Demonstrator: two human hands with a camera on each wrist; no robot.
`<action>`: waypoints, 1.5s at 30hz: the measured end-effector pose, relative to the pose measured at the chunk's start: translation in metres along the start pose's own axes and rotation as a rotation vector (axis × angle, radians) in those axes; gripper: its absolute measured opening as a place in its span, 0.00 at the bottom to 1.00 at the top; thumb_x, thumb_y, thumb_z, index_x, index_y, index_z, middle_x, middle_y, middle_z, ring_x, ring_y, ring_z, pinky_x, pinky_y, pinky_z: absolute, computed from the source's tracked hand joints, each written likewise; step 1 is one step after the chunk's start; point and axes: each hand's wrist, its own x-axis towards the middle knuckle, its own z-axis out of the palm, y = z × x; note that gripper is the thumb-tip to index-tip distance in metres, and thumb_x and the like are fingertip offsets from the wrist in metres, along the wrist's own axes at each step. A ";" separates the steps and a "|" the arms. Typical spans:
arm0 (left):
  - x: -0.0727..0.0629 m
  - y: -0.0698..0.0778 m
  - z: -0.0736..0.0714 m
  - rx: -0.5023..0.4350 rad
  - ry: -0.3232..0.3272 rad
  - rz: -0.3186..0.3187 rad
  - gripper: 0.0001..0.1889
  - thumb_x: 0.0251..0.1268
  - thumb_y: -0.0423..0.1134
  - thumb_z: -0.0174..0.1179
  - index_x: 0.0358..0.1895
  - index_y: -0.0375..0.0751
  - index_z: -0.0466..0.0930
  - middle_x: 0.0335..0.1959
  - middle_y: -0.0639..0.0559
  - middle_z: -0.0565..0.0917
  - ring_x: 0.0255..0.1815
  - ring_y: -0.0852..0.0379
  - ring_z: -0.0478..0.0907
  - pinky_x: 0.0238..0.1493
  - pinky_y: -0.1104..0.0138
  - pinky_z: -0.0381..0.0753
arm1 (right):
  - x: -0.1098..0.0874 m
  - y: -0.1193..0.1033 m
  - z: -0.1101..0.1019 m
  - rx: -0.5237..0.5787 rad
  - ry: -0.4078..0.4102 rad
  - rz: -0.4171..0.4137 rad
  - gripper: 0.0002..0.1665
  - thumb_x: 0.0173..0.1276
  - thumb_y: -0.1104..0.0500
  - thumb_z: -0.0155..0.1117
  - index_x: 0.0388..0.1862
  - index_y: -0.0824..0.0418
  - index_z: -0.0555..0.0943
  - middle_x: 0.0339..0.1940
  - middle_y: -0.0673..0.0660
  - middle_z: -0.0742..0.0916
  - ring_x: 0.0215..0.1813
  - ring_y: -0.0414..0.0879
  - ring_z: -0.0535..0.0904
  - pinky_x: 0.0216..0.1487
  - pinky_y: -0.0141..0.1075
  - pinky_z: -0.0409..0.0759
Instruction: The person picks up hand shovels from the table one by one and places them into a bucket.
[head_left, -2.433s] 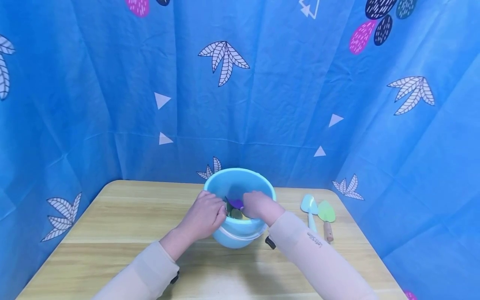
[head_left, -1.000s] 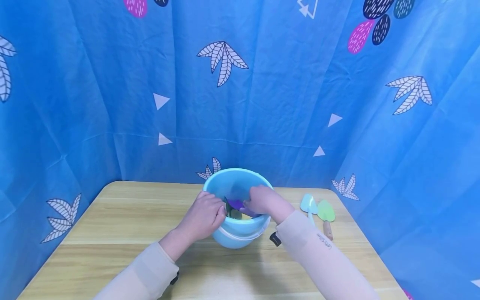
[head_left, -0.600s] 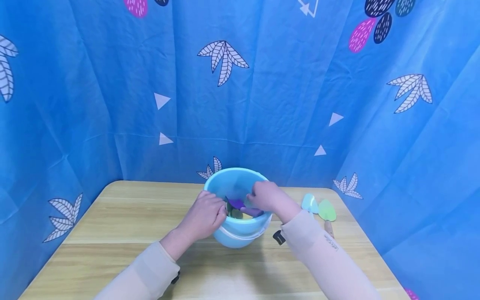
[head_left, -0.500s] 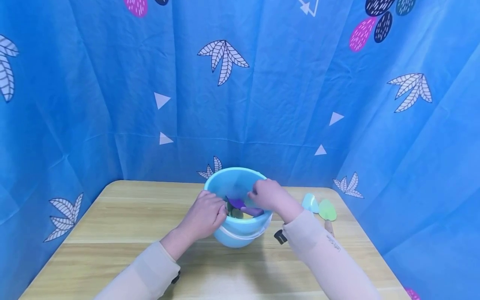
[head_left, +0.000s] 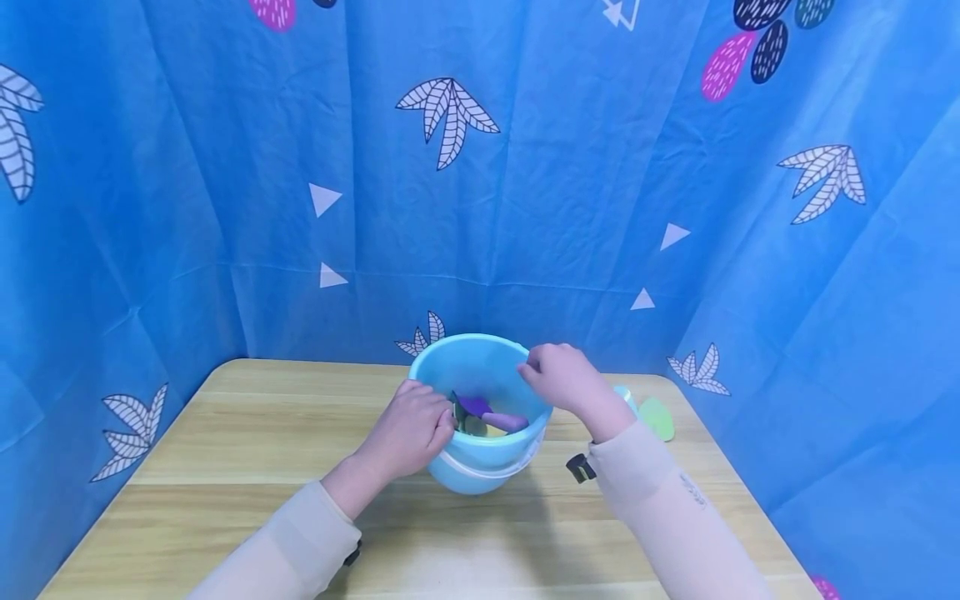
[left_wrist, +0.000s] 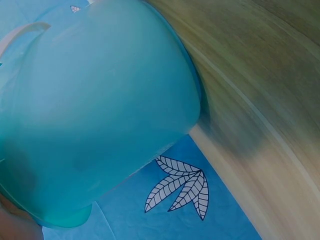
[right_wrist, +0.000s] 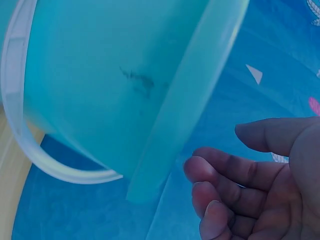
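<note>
A light blue bucket (head_left: 467,478) with a white handle stands on the wooden table, its opening tilted toward me. My left hand (head_left: 408,425) grips its left rim, thumb on the outside near the front. Inside the bucket lies a purple tool with a lilac handle (head_left: 506,422), among dark green and yellow things that are partly hidden. Just off the bucket's right rim is my right hand (head_left: 566,379). In the right wrist view its fingers (right_wrist: 232,172) are loosely curled, the thumb stands apart, and nothing is between them.
Right of the bucket, a green-bladed trowel (head_left: 657,418) and a light blue one (head_left: 626,398) lie on the table (head_left: 225,433), partly covered by my right arm. A blue patterned curtain (head_left: 480,208) hangs behind the table and at both sides.
My right hand has risen out of the bucket and moved right past its rim, uncovering the lilac handle inside. My left hand has kept its grip on the rim.
</note>
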 end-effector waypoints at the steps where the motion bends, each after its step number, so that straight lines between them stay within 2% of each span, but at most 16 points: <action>1: 0.000 0.000 0.000 0.000 0.001 0.000 0.14 0.68 0.39 0.50 0.21 0.54 0.67 0.18 0.65 0.67 0.27 0.60 0.65 0.48 0.59 0.68 | -0.001 0.002 -0.001 0.003 0.006 0.005 0.16 0.75 0.51 0.57 0.31 0.59 0.82 0.20 0.53 0.77 0.26 0.46 0.73 0.30 0.38 0.74; 8: 0.000 0.000 0.000 -0.001 0.002 -0.004 0.14 0.68 0.39 0.51 0.21 0.54 0.68 0.18 0.65 0.67 0.27 0.60 0.65 0.48 0.59 0.68 | -0.005 0.013 -0.010 0.028 0.033 0.045 0.16 0.75 0.52 0.57 0.43 0.63 0.85 0.28 0.53 0.83 0.31 0.48 0.77 0.35 0.41 0.78; 10: 0.000 0.000 0.000 0.000 0.000 -0.006 0.14 0.68 0.39 0.51 0.21 0.55 0.68 0.18 0.65 0.67 0.27 0.61 0.65 0.48 0.59 0.68 | -0.006 0.018 -0.011 0.038 0.040 0.051 0.16 0.76 0.52 0.56 0.42 0.62 0.84 0.27 0.53 0.82 0.30 0.48 0.77 0.34 0.41 0.78; 13: 0.000 0.000 0.000 0.001 0.000 -0.005 0.14 0.68 0.39 0.51 0.21 0.55 0.68 0.18 0.65 0.67 0.27 0.61 0.64 0.48 0.59 0.68 | -0.007 0.026 -0.013 0.048 0.054 0.059 0.16 0.76 0.51 0.55 0.36 0.61 0.83 0.21 0.53 0.78 0.26 0.48 0.74 0.29 0.39 0.73; 16: 0.000 0.000 0.000 0.004 0.002 -0.001 0.14 0.68 0.40 0.50 0.21 0.55 0.68 0.18 0.66 0.67 0.27 0.61 0.64 0.48 0.59 0.68 | -0.008 0.032 -0.014 0.039 0.068 0.071 0.17 0.76 0.50 0.55 0.34 0.60 0.82 0.21 0.53 0.77 0.25 0.48 0.73 0.29 0.39 0.72; 23: -0.001 -0.002 0.002 0.015 0.016 0.012 0.14 0.68 0.39 0.50 0.21 0.55 0.67 0.18 0.66 0.67 0.27 0.62 0.64 0.48 0.59 0.68 | -0.011 0.046 -0.013 0.009 0.099 0.093 0.20 0.76 0.51 0.54 0.48 0.66 0.83 0.34 0.58 0.86 0.36 0.52 0.80 0.41 0.48 0.80; 26: -0.001 -0.003 0.003 0.013 0.021 0.021 0.15 0.67 0.38 0.51 0.20 0.55 0.67 0.18 0.66 0.67 0.27 0.61 0.65 0.47 0.59 0.68 | -0.014 0.052 -0.012 0.000 0.108 0.107 0.20 0.76 0.51 0.54 0.48 0.66 0.83 0.35 0.58 0.86 0.38 0.53 0.81 0.43 0.50 0.81; 34: 0.000 -0.002 0.002 0.007 0.006 -0.001 0.15 0.67 0.38 0.51 0.21 0.55 0.67 0.18 0.65 0.66 0.27 0.61 0.64 0.48 0.59 0.68 | -0.019 0.069 -0.004 0.008 0.095 0.139 0.18 0.77 0.52 0.52 0.44 0.64 0.82 0.26 0.55 0.80 0.30 0.50 0.75 0.35 0.45 0.76; 38: -0.001 -0.002 0.002 0.007 0.010 -0.003 0.15 0.67 0.38 0.52 0.20 0.55 0.66 0.17 0.65 0.65 0.27 0.61 0.64 0.47 0.60 0.67 | -0.021 0.078 0.002 0.008 0.082 0.156 0.18 0.77 0.52 0.52 0.46 0.65 0.81 0.28 0.55 0.81 0.31 0.50 0.76 0.37 0.47 0.77; 45: 0.000 -0.001 0.001 0.008 -0.003 -0.008 0.15 0.68 0.39 0.49 0.20 0.55 0.66 0.17 0.65 0.65 0.27 0.61 0.64 0.47 0.60 0.67 | -0.022 0.096 0.011 0.007 0.067 0.226 0.23 0.77 0.51 0.50 0.54 0.70 0.79 0.37 0.60 0.84 0.36 0.52 0.79 0.43 0.51 0.80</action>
